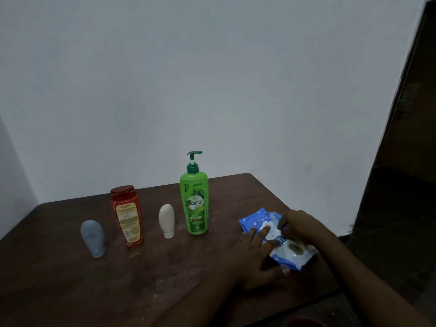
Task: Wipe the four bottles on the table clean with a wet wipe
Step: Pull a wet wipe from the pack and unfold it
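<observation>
Nearest, the left hand (253,256) lies flat, pressing the blue wet-wipe pack (276,239) near the right edge of the brown table (70,279); the right hand (298,226) pinches its flap. Bare tabletop spreads left. Farther back stand a grey tube (93,238), red bottle (127,215), cream tube (167,220) and green Vatika pump bottle (194,201), well apart.

4 bottles (194,204), 1 wipe pack (276,239), 2 hands (254,256), 1 table (70,279).
</observation>
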